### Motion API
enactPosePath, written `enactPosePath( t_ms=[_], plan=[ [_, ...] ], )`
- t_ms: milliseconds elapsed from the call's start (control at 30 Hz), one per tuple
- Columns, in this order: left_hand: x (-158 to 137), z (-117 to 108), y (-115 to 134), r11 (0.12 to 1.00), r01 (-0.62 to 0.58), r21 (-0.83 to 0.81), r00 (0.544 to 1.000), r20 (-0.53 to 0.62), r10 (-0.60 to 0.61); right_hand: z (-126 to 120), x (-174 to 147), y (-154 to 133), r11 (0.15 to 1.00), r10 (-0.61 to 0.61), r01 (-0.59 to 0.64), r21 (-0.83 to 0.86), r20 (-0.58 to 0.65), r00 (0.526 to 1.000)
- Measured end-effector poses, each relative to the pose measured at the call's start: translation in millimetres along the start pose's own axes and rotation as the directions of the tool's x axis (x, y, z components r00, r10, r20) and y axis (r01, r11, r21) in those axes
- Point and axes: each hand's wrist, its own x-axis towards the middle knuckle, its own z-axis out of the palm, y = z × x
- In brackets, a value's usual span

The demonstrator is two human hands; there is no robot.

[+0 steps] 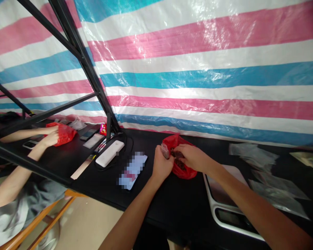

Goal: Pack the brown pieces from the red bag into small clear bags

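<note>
A red plastic bag stands with its mouth spread on the black table, and small dark brown pieces lie inside it. My left hand is closed on a small clear plastic bag at the left rim of the red bag. My right hand reaches into the red bag from the right, its fingers bent together among the brown pieces. The fingertips are partly hidden, so what they pinch does not show clearly. Just under my right forearm sits a kitchen scale with a white frame.
Clear plastic bags lie at the right. Left of my hands are a phone, a white power strip and black metal bars. Further left, a co-worker's hands touch another red bag. A striped tarp hangs behind.
</note>
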Motion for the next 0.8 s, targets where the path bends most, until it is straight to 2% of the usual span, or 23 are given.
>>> enactPosePath(
  t_ms=[100,167,267,400,533,600,700,800],
  plan=[
    [4.1,2.4,-5.2,0.978,0.012,-0.210,1.000,0.019,-0.008,-0.6,-2.6,1.8,0.997,0.010,-0.008,0.078,-0.019,1.000],
    [3.7,2.6,-5.3,0.974,0.023,-0.225,0.999,0.033,-0.016,-3.2,-4.7,5.8,0.990,0.015,-0.011,0.143,-0.022,1.000],
    [0.3,0.2,-2.2,0.995,-0.010,-0.097,1.000,0.026,0.013,-9.4,-6.6,13.9,0.970,0.006,0.001,0.244,-0.028,1.000],
    [-3.5,-4.5,3.3,0.972,-0.143,0.186,0.987,-0.053,0.155,-22.2,-7.4,20.0,0.920,-0.009,0.034,0.390,-0.067,0.998],
    [-5.1,-5.6,7.6,0.953,-0.214,0.216,0.976,0.015,0.216,-37.3,-10.3,9.2,0.840,-0.022,0.091,0.536,-0.134,0.991],
    [-5.9,-4.9,9.2,0.943,-0.238,0.231,0.971,0.052,0.233,-42.8,-12.7,-1.3,0.865,-0.050,0.128,0.486,-0.170,0.984],
    [-6.9,-4.1,11.0,0.935,-0.257,0.245,0.966,0.093,0.241,-46.0,-15.4,-16.2,0.927,-0.141,0.207,0.312,-0.221,0.965],
    [-6.8,-4.3,12.0,0.936,-0.254,0.245,0.967,0.100,0.236,-44.9,-15.7,-24.5,0.942,-0.255,0.299,0.154,-0.257,0.932]
  ],
)
